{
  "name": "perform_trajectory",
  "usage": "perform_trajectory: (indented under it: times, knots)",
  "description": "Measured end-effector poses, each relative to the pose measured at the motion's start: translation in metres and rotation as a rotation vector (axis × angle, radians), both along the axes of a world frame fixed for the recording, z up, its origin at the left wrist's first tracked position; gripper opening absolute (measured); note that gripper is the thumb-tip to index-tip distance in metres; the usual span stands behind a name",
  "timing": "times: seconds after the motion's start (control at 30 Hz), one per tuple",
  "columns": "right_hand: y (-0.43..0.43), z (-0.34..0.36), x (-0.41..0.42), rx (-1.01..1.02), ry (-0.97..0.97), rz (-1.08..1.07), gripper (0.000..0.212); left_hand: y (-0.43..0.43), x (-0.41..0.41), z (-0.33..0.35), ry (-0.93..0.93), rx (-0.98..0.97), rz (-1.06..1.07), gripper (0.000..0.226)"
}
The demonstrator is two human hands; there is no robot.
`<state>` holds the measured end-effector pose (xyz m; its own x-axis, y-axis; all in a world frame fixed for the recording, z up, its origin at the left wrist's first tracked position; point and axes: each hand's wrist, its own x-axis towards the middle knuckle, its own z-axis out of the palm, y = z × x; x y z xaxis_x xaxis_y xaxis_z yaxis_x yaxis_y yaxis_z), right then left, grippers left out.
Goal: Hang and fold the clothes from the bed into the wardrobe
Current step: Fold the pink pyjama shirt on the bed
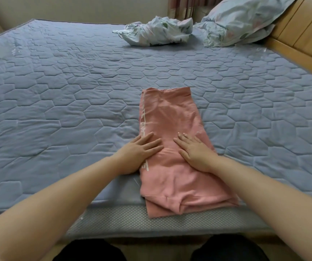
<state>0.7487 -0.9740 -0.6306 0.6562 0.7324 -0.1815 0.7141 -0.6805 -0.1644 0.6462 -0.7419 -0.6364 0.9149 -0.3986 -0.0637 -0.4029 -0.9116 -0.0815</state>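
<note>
Pink garment (172,117) looks soft, light; both hands' fingers (151,141) press flat, gripping nothing; grasp the end beyond the fingertips.

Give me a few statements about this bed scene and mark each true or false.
1. The left hand and right hand press flat on the pink garment. True.
2. The pink garment hangs on a hanger. False: it lies folded on the bed.
3. A floral pillow lies by the wooden headboard. True.
4. The crumpled floral cloth covers the pink garment. False: it lies far off, beside the pillow.
</note>
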Motion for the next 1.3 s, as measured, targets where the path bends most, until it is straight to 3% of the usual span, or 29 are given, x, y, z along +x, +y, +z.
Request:
perform_trajectory:
  times: [0.1, 0.17, 0.3, 0.37, 0.47, 0.53, 0.63, 0.73, 0.8, 0.87, 0.97, 1.03, 1.17, 1.23, 1.3]
  knots:
    - [-0.037, 0.012, -0.007, 0.134, 0.019, 0.071, 0.058, 0.006, -0.027, -0.004, 0.026, -0.041, -0.034, 0.083]
    - [-0.064, 0.018, -0.005, 0.156, -0.069, 0.086, 0.067, 0.004, -0.039, -0.002, -0.052, -0.076, -0.134, 0.084]
    - [-0.110, 0.022, -0.002, -0.034, -0.327, 0.246, 0.068, -0.009, -0.053, 0.002, -0.211, -0.079, -0.319, 0.067]
    - [-0.121, 0.020, -0.006, -0.003, -0.441, 0.366, 0.076, -0.018, -0.057, 0.002, -0.237, -0.119, -0.381, 0.051]
    - [-0.122, 0.018, -0.015, 0.092, -0.498, 0.506, 0.063, -0.028, -0.062, 0.000, -0.247, -0.159, -0.378, 0.044]
    - [-0.118, 0.018, -0.019, 0.122, -0.483, 0.559, 0.051, -0.032, -0.064, -0.003, -0.163, -0.323, -0.240, 0.049]
    - [-0.110, 0.020, -0.023, 0.221, -0.257, 0.429, 0.035, -0.036, -0.065, 0.005, 0.059, -0.699, 0.098, 0.040]
    - [-0.104, 0.028, -0.025, 0.374, 0.204, 0.046, 0.030, -0.030, -0.055, 0.026, 0.215, -0.901, 0.240, 0.034]
    - [-0.102, 0.039, -0.023, 0.421, 0.404, -0.130, 0.023, -0.024, -0.047, 0.041, 0.369, -0.968, 0.296, 0.029]
    - [-0.104, 0.052, -0.017, 0.389, 0.430, -0.136, 0.013, -0.020, -0.044, 0.050, 0.504, -1.042, 0.303, 0.013]
    - [-0.105, 0.060, -0.009, 0.230, 0.403, -0.108, 0.011, -0.021, -0.042, 0.053, 0.648, -1.173, 0.325, 0.021]
    - [-0.104, 0.064, -0.009, 0.294, 0.459, -0.104, 0.014, -0.024, -0.040, 0.049, 0.618, -1.268, 0.376, 0.015]
    - [-0.086, 0.078, -0.001, 0.753, 0.607, -0.309, 0.018, -0.024, -0.021, 0.047, 0.313, -1.635, 0.686, 0.018]
    - [-0.070, 0.081, 0.007, 0.894, 0.650, -0.422, 0.012, -0.026, -0.007, 0.048, 0.188, -1.693, 0.829, 0.018]
    - [-0.051, 0.075, 0.016, 0.936, 0.611, -0.594, 0.025, -0.033, 0.008, 0.044, 0.076, -1.668, 0.978, 0.027]
